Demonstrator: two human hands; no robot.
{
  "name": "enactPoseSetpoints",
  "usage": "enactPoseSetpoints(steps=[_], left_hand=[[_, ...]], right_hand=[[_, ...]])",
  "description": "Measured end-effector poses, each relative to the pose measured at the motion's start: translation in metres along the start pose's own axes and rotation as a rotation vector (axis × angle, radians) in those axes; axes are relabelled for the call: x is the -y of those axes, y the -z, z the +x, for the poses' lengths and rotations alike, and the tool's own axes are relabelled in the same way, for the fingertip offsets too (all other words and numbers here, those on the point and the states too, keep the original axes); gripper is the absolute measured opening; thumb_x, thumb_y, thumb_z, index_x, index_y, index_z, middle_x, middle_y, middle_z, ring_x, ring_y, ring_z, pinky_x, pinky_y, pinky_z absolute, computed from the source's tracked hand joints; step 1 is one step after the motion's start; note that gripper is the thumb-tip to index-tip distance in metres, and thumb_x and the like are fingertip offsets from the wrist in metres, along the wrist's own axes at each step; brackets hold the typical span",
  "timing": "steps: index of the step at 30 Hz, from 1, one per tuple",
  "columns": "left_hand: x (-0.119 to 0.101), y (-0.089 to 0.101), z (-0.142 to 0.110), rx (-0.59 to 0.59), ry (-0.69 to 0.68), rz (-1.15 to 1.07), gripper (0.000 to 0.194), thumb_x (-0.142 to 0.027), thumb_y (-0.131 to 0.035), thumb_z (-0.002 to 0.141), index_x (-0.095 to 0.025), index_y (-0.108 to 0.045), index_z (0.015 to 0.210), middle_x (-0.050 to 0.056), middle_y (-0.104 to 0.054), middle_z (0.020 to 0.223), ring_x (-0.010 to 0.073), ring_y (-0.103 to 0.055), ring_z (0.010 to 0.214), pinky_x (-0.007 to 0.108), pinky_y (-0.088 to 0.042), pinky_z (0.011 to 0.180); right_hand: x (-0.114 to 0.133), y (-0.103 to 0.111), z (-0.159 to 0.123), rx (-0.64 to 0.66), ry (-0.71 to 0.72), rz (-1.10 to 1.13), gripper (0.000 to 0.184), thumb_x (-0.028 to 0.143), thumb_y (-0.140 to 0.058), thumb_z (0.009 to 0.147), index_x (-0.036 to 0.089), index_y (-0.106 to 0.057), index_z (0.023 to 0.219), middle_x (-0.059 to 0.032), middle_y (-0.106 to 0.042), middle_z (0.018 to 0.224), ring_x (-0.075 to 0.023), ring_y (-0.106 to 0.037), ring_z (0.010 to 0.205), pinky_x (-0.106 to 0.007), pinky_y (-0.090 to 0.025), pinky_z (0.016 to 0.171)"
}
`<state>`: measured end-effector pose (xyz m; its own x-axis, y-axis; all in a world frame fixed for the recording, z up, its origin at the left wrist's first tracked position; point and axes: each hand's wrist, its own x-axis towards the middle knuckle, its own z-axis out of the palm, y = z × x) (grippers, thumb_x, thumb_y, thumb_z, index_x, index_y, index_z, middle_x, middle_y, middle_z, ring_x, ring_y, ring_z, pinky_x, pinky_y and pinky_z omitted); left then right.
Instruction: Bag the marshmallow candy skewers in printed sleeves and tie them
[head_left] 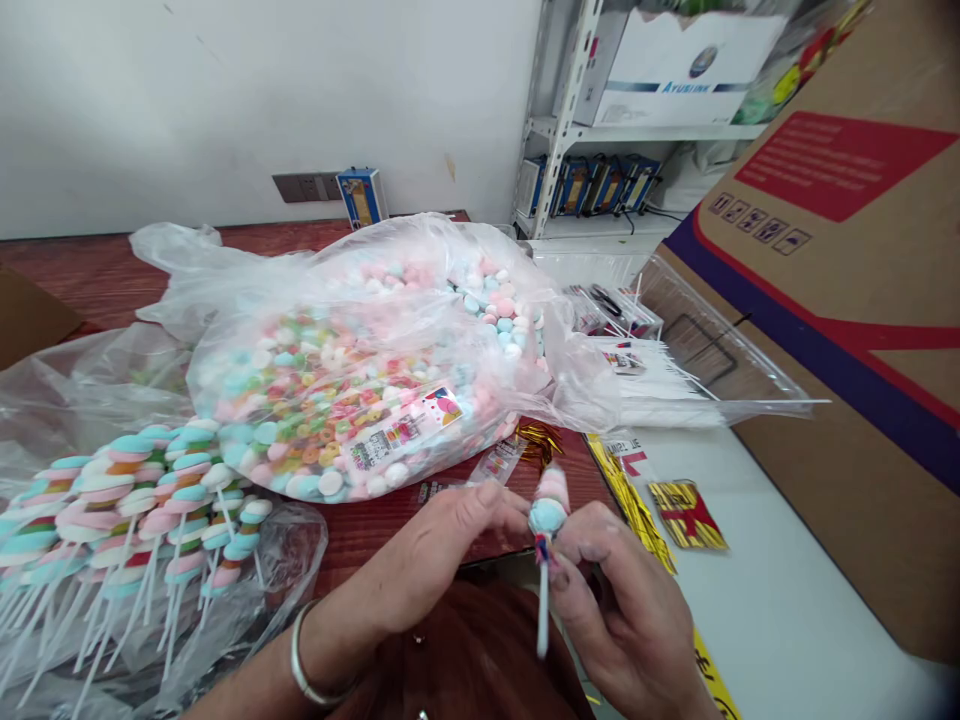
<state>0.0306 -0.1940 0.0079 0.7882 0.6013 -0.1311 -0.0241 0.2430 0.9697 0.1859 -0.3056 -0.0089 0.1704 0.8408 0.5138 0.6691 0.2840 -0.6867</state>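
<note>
A marshmallow stick (549,510), pastel pink, white and blue on a white stick, stands nearly upright in front of my body. My right hand (626,605) pinches it just below the marshmallows, where something small, red and blue is wrapped round the stick. My left hand (450,535) is beside the marshmallows, its fingers stretched toward them; whether the fingertips touch is hard to tell. Beyond my hands lies a big clear bag of candy (330,400) with marshmallows and colourful rings. Several finished marshmallow skewers (127,500) lie on plastic at the left.
Gold twist ties (540,440) lie beyond my hands, and a packet of them (686,515) rests on the white surface (787,570). White sticks (652,385) fill a clear tray. A large cardboard box (862,300) leans at the right, near a metal shelf (559,150).
</note>
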Motion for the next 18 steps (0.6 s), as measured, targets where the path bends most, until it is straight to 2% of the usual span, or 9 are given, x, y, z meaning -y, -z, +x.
enactPoseSetpoints(steps=[2,3,5,7,10,12,15,17,18], left_hand=[[0.001,-0.002,0.005,0.169,0.071,-0.111,0.073,-0.07,-0.024,0.094,-0.024,-0.079,0.108,0.012,-0.072,0.108,0.0294,-0.065,0.104,0.047,-0.05,0.095],[0.0,-0.003,0.007,0.207,0.066,-0.171,0.081,-0.074,-0.018,0.092,-0.024,-0.077,0.112,0.013,-0.07,0.118,0.0314,-0.063,0.113,0.05,-0.047,0.099],[-0.002,-0.002,0.007,0.263,0.006,-0.198,0.09,-0.076,-0.008,0.089,-0.024,-0.081,0.101,0.013,-0.066,0.128,0.0334,-0.057,0.126,0.053,-0.041,0.107],[-0.002,0.0,0.005,0.273,-0.089,-0.034,0.093,-0.072,-0.002,0.09,-0.025,-0.083,0.085,0.011,-0.064,0.134,0.0323,-0.047,0.138,0.054,-0.032,0.115],[0.003,0.005,0.001,0.119,-0.246,0.353,0.074,-0.064,-0.019,0.096,-0.027,-0.082,0.087,0.009,-0.059,0.142,0.031,-0.033,0.147,0.057,-0.02,0.119],[0.008,0.005,0.0,0.02,-0.288,0.442,0.057,-0.059,-0.033,0.097,-0.025,-0.079,0.097,0.013,-0.06,0.14,0.0324,-0.041,0.141,0.056,-0.03,0.115],[0.012,0.002,0.0,0.066,-0.113,0.2,0.048,-0.057,-0.045,0.095,-0.021,-0.074,0.106,0.014,-0.072,0.105,0.0279,-0.067,0.103,0.042,-0.053,0.088],[0.01,0.005,-0.004,0.061,0.013,0.003,0.04,-0.052,-0.06,0.09,-0.019,-0.071,0.109,0.01,-0.071,0.093,0.0231,-0.068,0.086,0.034,-0.054,0.076],[0.008,0.01,-0.009,0.002,0.038,-0.045,0.037,-0.047,-0.067,0.087,-0.019,-0.071,0.11,0.009,-0.071,0.093,0.022,-0.067,0.085,0.032,-0.053,0.076]], right_hand=[[0.002,-0.001,-0.004,0.049,0.051,-0.026,0.014,0.013,-0.056,0.09,0.024,-0.053,0.083,0.0034,-0.057,0.068,-0.0122,-0.055,0.059,-0.023,-0.043,0.055],[0.001,-0.003,-0.006,0.055,0.047,-0.03,0.013,0.014,-0.057,0.089,0.024,-0.053,0.083,0.0033,-0.059,0.069,-0.0122,-0.056,0.059,-0.023,-0.043,0.055],[-0.004,-0.007,-0.01,0.033,-0.032,0.007,0.013,0.017,-0.056,0.091,0.024,-0.054,0.081,0.0028,-0.06,0.069,-0.0123,-0.056,0.058,-0.022,-0.044,0.054],[-0.011,-0.011,-0.013,-0.016,-0.172,0.101,0.016,0.021,-0.054,0.094,0.024,-0.053,0.078,0.0026,-0.058,0.067,-0.0125,-0.055,0.056,-0.021,-0.045,0.052],[-0.017,-0.013,-0.014,-0.066,-0.317,0.255,0.018,0.026,-0.053,0.097,0.023,-0.053,0.079,0.0025,-0.055,0.068,-0.0124,-0.052,0.057,-0.02,-0.046,0.051],[-0.015,-0.017,-0.014,-0.011,-0.32,0.315,0.018,0.027,-0.054,0.096,0.023,-0.054,0.079,0.0023,-0.054,0.069,-0.0124,-0.051,0.057,-0.021,-0.046,0.051],[-0.007,-0.029,-0.01,0.123,-0.214,0.284,0.018,0.025,-0.057,0.094,0.023,-0.057,0.077,0.0022,-0.056,0.067,-0.0126,-0.052,0.056,-0.021,-0.046,0.051],[-0.002,-0.041,-0.005,0.164,-0.112,0.236,0.011,0.022,-0.058,0.093,0.023,-0.062,0.083,0.0002,-0.063,0.072,-0.0145,-0.06,0.062,-0.023,-0.05,0.058],[-0.001,-0.046,-0.001,0.188,-0.073,0.227,0.009,0.022,-0.058,0.094,0.023,-0.065,0.088,-0.0014,-0.067,0.077,-0.0161,-0.064,0.068,-0.024,-0.052,0.063]])
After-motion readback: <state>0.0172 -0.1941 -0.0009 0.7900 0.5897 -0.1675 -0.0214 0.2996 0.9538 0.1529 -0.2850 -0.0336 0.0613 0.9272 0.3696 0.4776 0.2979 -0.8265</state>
